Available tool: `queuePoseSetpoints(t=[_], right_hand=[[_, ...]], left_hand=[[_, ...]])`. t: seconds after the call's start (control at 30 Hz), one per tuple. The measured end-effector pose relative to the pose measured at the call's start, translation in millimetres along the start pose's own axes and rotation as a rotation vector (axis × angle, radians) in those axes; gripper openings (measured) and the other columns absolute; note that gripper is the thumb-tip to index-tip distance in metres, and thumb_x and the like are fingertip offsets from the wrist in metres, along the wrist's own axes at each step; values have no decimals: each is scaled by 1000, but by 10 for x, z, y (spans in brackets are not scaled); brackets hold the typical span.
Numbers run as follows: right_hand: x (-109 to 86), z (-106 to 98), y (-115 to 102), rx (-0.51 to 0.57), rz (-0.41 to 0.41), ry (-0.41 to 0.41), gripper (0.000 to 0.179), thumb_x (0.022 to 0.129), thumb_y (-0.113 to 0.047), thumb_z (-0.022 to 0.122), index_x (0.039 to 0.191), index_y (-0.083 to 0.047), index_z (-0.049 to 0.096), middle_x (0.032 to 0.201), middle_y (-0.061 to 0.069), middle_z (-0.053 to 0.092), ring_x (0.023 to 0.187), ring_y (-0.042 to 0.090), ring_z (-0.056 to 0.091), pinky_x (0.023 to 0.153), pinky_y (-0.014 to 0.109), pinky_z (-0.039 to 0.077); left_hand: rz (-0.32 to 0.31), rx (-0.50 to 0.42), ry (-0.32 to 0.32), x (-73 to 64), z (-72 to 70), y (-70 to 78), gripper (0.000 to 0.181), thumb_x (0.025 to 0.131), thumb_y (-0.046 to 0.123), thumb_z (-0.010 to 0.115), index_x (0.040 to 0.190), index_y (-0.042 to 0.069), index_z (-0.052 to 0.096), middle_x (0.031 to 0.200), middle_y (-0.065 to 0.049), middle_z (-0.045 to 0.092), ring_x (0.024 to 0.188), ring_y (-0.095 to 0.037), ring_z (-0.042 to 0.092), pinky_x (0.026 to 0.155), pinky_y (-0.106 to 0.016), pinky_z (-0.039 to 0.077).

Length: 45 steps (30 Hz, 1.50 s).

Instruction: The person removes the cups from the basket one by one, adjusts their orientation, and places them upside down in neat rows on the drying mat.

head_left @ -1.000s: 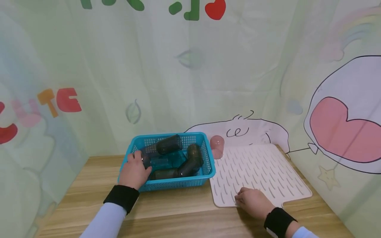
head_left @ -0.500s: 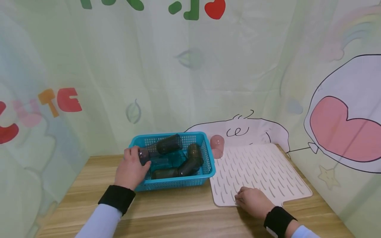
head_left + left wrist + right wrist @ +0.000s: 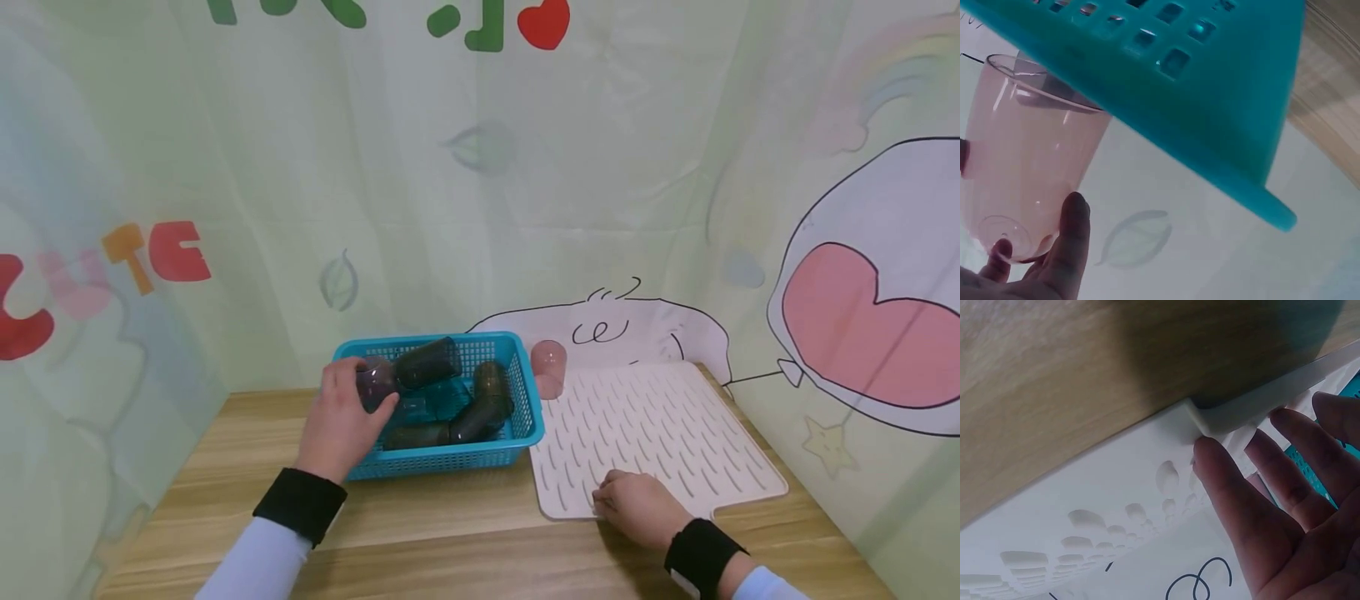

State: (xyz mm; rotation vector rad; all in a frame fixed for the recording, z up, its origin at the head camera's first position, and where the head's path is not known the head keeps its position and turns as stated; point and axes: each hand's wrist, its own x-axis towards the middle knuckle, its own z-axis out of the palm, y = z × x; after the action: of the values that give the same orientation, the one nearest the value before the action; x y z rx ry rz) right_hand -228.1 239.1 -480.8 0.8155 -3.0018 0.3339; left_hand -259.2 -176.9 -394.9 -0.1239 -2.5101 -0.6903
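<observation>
My left hand [image 3: 341, 417] grips a clear pinkish plastic cup [image 3: 1029, 150] near its base, with thumb and fingers round its sides. The cup [image 3: 377, 382] is above the left part of a blue perforated basket [image 3: 450, 458], its base toward my palm. A dark cup [image 3: 427, 364] lies tilted in the basket, with other dark and blue transparent cups lower down. My right hand [image 3: 641, 508] rests at the near edge of a white ridged drying mat [image 3: 645, 433], fingers loosely curled and holding nothing. The right wrist view shows its thumb at the mat's notched corner.
A pink cup [image 3: 549, 358] stands upside down at the mat's back left corner, partly behind the basket's rim. Basket and mat lie side by side on a wooden table [image 3: 450, 533]. A printed curtain [image 3: 405, 208] hangs behind the table.
The left hand first reached into the basket's left side, then drew the pinkish cup up, and has now shifted slightly right with it. The right hand has stayed still.
</observation>
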Motion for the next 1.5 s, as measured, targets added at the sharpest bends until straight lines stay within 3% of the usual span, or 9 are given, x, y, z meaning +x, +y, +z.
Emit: queuePoseSetpoints(t=[0.17,0.47,0.7,1.2,1.5], right_hand=[[5,20,14,-6,2,-9,14,83,-19,70,94,-13,76,85,-6,65,77,8,60,65,30,55],[18,35,21,-7,0,-17,14,84,-20,69,95,-13,76,85,-7,65,77,7,60,66,30,55],[14,10,-1,2,16,-33,14,85,-21,70,95,-13,75,85,-7,65,77,7,60,67,31,55],[-25,-11,74,-39,-68,-23,17,86,-22,67,99,-14,75,88,-6,66,79,7,60,67,31,55],[-57,-74,11,-32,-41,-58,20,86,-24,68,103,-14,73,94,-4,67,84,10,61,72,34,55]], left_hand=[[2,-47,21,-20,29,57,68,87,45,65,132,4,34,129,-23,39,91,-36,57,75,-55,56],[-53,-164,-29,-57,88,223,71,86,48,65,134,10,29,127,-17,38,100,-32,54,78,-52,56],[-31,-217,-45,-103,161,367,71,85,52,65,133,13,29,124,-14,40,94,-27,55,74,-46,58],[-44,-358,-112,-235,306,694,70,84,43,70,133,17,26,121,-10,42,100,-22,54,81,-43,57],[-9,-394,-128,-332,348,803,71,84,43,71,133,20,26,120,-9,43,101,-21,54,82,-42,56]])
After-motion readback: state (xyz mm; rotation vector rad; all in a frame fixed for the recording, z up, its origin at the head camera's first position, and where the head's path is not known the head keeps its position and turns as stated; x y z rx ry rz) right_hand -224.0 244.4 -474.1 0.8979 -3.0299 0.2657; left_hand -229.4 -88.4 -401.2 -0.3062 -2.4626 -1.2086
